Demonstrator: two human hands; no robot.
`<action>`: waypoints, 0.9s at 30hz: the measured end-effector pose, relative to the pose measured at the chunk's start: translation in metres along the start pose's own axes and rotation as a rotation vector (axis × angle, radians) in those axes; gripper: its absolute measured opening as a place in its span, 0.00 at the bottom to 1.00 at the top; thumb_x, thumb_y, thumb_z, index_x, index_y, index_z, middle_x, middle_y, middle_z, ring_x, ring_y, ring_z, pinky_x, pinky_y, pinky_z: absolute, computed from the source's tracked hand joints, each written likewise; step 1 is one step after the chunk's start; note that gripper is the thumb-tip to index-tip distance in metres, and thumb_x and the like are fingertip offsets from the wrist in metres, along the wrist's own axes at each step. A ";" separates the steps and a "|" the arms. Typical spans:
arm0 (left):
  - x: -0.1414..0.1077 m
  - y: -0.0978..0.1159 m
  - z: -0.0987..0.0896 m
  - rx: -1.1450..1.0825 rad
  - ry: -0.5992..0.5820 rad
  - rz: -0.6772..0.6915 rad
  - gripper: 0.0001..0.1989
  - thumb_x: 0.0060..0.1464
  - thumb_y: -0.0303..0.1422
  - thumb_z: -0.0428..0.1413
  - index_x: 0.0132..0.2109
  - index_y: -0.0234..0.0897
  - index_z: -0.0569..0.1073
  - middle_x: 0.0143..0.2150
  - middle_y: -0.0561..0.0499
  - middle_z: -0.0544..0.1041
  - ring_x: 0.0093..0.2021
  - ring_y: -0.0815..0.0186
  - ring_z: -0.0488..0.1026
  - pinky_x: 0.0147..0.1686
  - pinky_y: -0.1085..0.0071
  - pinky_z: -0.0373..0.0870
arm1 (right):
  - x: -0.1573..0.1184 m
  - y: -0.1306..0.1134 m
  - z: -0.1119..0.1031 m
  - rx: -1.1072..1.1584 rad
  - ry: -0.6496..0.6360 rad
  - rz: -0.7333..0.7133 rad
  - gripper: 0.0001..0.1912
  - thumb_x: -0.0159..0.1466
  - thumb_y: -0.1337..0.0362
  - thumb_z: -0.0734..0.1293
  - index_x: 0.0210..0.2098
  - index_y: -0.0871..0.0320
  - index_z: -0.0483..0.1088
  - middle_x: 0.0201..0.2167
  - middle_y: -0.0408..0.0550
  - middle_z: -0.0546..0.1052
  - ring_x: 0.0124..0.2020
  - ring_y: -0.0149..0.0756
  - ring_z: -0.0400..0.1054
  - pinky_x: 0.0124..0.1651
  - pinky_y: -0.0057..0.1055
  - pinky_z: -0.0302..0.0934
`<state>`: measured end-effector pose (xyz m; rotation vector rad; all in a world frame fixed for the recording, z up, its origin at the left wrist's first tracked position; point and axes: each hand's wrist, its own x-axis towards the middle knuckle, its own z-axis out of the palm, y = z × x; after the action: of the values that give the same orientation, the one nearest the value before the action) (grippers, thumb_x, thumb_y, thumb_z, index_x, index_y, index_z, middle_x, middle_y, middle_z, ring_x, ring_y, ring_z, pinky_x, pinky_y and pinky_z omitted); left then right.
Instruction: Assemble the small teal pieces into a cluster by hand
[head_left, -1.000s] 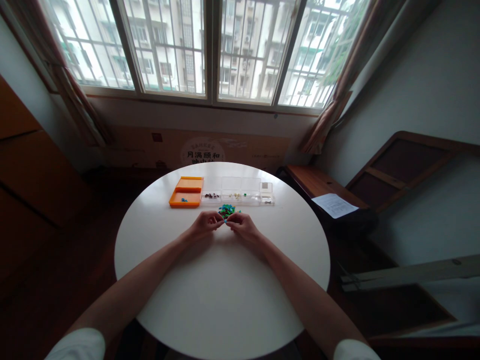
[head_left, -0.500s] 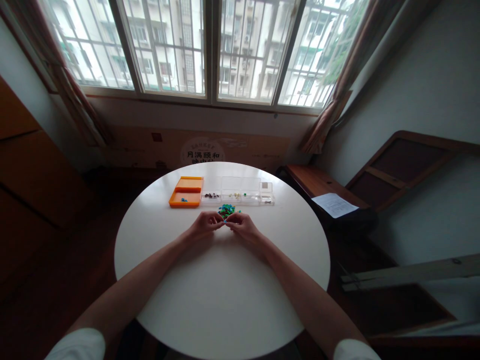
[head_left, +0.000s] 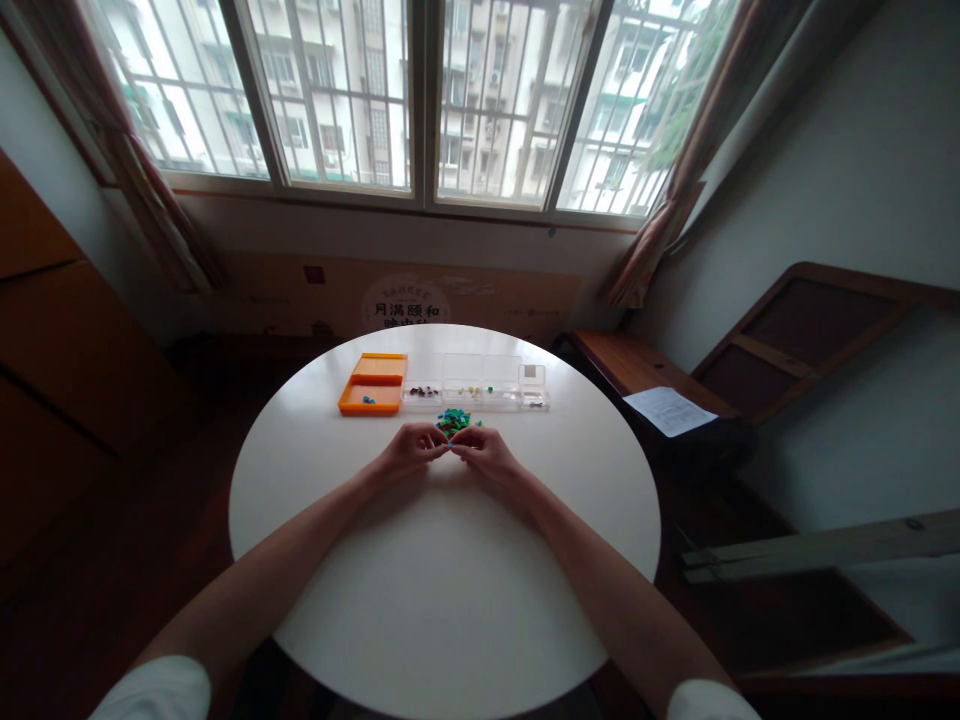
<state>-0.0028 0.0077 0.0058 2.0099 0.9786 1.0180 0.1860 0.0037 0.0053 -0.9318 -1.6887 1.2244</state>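
My left hand and my right hand meet fingertip to fingertip above the white table. Pinched between them is a tiny blue piece, perhaps a small building brick; its shape is too small to make out. Just beyond the fingers lies a pile of small green and blue pieces, with some reddish ones low in it, partly hidden by my hands. Behind and to the left is an open orange box with a few blue pieces inside.
Clear plastic boxes stand open in a row right of the orange box, with dark, pale and green pieces in them. The round white table is under my arms. Paper sheets lie on a wooden bench at the right.
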 end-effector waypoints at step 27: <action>0.001 0.007 -0.001 -0.027 -0.003 -0.011 0.11 0.50 0.36 0.57 0.33 0.30 0.75 0.22 0.52 0.73 0.21 0.74 0.67 0.21 0.80 0.62 | 0.001 0.004 0.000 -0.013 0.019 0.000 0.15 0.51 0.56 0.70 0.30 0.63 0.72 0.22 0.44 0.72 0.21 0.27 0.63 0.23 0.25 0.59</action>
<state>-0.0017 0.0052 0.0121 1.9813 0.9682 1.0174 0.1857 0.0050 0.0018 -0.9486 -1.6838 1.2028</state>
